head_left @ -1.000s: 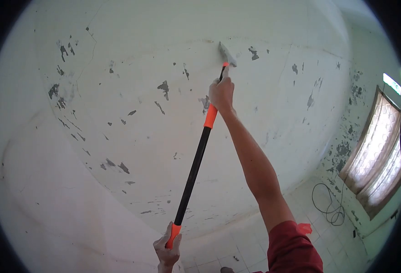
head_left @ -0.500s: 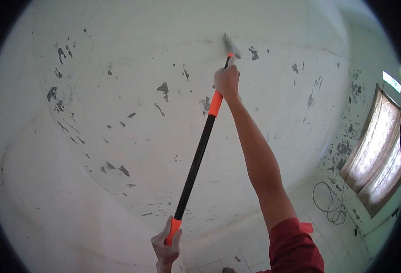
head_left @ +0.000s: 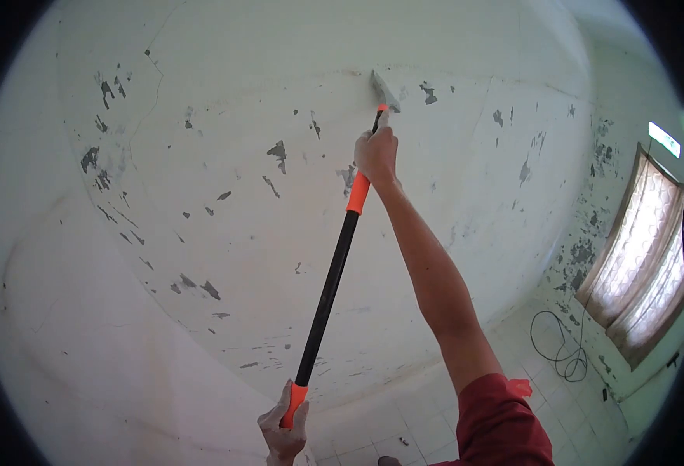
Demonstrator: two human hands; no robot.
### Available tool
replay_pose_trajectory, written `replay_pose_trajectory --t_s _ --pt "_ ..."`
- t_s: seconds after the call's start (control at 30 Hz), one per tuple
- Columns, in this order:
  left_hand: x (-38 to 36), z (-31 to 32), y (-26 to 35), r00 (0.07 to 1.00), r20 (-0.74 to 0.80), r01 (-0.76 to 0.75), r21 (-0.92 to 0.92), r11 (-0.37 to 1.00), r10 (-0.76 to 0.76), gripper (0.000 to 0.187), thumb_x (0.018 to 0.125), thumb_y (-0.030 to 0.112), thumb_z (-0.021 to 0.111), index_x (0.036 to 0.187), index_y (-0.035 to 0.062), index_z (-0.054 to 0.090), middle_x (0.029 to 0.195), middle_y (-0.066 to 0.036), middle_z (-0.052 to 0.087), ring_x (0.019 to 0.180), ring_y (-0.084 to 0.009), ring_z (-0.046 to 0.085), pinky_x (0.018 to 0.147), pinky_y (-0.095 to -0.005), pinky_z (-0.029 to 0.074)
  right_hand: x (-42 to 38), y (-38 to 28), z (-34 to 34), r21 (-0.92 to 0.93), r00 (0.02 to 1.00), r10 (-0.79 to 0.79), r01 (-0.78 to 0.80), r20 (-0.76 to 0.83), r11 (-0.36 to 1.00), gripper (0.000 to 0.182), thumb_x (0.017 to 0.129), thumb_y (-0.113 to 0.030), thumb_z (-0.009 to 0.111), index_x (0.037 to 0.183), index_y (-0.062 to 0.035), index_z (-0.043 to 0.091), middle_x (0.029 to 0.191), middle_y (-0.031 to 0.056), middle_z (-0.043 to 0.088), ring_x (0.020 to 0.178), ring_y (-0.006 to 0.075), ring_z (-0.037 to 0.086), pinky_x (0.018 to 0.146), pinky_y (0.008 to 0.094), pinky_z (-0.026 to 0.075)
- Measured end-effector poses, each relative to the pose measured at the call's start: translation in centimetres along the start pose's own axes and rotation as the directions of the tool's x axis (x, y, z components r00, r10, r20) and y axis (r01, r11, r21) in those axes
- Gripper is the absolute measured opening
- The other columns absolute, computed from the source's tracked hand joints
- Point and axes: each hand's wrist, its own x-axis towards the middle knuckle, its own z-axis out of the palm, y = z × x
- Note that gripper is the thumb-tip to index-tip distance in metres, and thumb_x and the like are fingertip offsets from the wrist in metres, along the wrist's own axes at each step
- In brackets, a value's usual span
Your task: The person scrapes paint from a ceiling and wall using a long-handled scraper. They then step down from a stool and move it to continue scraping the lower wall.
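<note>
A long-handled scraper [head_left: 327,299] with a black shaft and orange grips runs slantwise up the middle of the head view. Its wide grey blade [head_left: 385,91] lies at or very near the wall [head_left: 225,256]; whether it touches is hard to tell. My right hand [head_left: 376,151] is wrapped round the upper part of the handle, just below the blade, with the arm stretched out. Low in the view, my left hand [head_left: 283,427] grips the orange end of the handle. Dark patches of bare surface dot the pale painted wall around the blade.
At the right, a curtained window [head_left: 637,248] is set in a side wall with peeling paint. A loose dark cable [head_left: 563,353] lies coiled by that wall on the tiled floor [head_left: 373,435]. A thin crack runs down the upper left wall.
The blade and my right hand have shifted slightly down and left along the wall. The handle's lower end and my left hand have dropped a little too.
</note>
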Motion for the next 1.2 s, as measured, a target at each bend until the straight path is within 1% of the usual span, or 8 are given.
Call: replay_pose_trajectory --t_s 0.2,0.63,0.7,0.73,0.8,0.9,1.0,1.2 --pt "2.3 0.9 1.6 0.996 0.053 0.069 -0.034 0.997 -0.067 0.053 0.092 0.004 0.077 0.142 -0.0069 0.064 0.074 -0.013 0.073 0.063 -0.0096 0.065 0.062 -0.0274 0.052 2.8 -1.8 -3.0 0.196 0.97 0.183 -0.212 0.158 0.957 0.068 0.096 -0.004 0.049 0.159 0.0148 0.029 0.072 0.0213 0.07 0.058 0.0328 0.073 0.051 0.0444 0.06" --pt "-0.1 0.3 -0.1 1.0 0.007 -0.006 0.027 1.0 0.005 0.052 0.092 0.005 0.075 0.141 -0.0071 0.064 0.073 -0.014 0.071 0.061 -0.0127 0.066 0.06 -0.0275 0.05 0.7 1.2 0.0 0.161 0.989 0.121 -0.134 0.089 0.978 0.072 0.096 -0.003 0.048 0.162 0.0117 0.024 0.076 0.0198 0.071 0.056 0.0295 0.072 0.051 0.0437 0.06" --pt "0.2 0.5 0.2 1.0 -0.023 -0.021 -0.001 1.0 0.021 0.053 0.091 0.005 0.077 0.142 -0.0057 0.065 0.07 -0.014 0.07 0.059 -0.0148 0.066 0.06 -0.0281 0.05 1.0 3.1 2.2 -0.084 0.994 -0.059 0.051 -0.094 0.995 0.071 0.096 -0.003 0.049 0.162 0.0105 0.026 0.078 0.0202 0.071 0.057 0.0304 0.072 0.051 0.0445 0.061" --pt "1.2 0.7 0.9 1.0 0.014 -0.013 0.038 0.999 0.012 0.053 0.091 0.004 0.077 0.141 -0.0064 0.065 0.071 -0.015 0.07 0.06 -0.0154 0.067 0.061 -0.0279 0.05 2.1 3.0 1.8 -0.079 0.994 -0.057 0.05 -0.097 0.996 0.071 0.096 -0.003 0.049 0.162 0.0105 0.026 0.078 0.0202 0.071 0.057 0.0304 0.072 0.051 0.0445 0.061" --pt "2.9 0.9 2.1 0.998 0.057 -0.008 0.076 0.997 0.004 0.052 0.091 0.004 0.077 0.141 -0.007 0.064 0.071 -0.015 0.07 0.06 -0.016 0.068 0.061 -0.0276 0.051 3.7 -1.1 -3.4 0.217 0.969 0.198 -0.228 0.151 0.949 0.072 0.096 -0.003 0.05 0.163 0.0086 0.026 0.08 0.0208 0.071 0.058 0.0309 0.073 0.051 0.0449 0.062" --pt "2.7 1.3 2.2 0.995 0.063 0.073 0.032 0.997 -0.075 0.052 0.091 0.004 0.077 0.141 -0.008 0.064 0.074 -0.016 0.072 0.062 -0.0153 0.068 0.062 -0.0275 0.051 3.0 -1.0 -2.7 0.207 0.973 0.186 -0.211 0.134 0.955 0.067 0.097 -0.004 0.049 0.159 0.0105 0.03 0.079 0.0212 0.069 0.056 0.0303 0.072 0.051 0.0424 0.063" --pt "1.1 1.3 1.1 0.998 -0.008 -0.068 -0.006 0.998 0.068 0.052 0.092 0.005 0.077 0.14 -0.0083 0.064 0.074 -0.015 0.072 0.061 -0.014 0.067 0.061 -0.0266 0.05 1.9 -0.9 -3.0 0.203 0.973 0.191 -0.214 0.129 0.956 0.065 0.097 -0.004 0.049 0.158 0.0108 0.032 0.079 0.0213 0.069 0.055 0.03 0.071 0.051 0.0415 0.063" --pt "3.9 1.8 2.7 0.997 0.053 0.058 -0.006 0.998 -0.057 0.053 0.092 0.005 0.075 0.142 -0.0089 0.063 0.084 -0.014 0.077 0.069 -0.0076 0.064 0.065 -0.0245 0.051 5.1 -0.2 -2.7 0.17 0.975 0.182 -0.202 0.129 0.965 0.062 0.096 -0.004 0.049 0.152 0.0159 0.036 0.079 0.0217 0.07 0.056 0.031 0.072 0.052 0.0425 0.063"
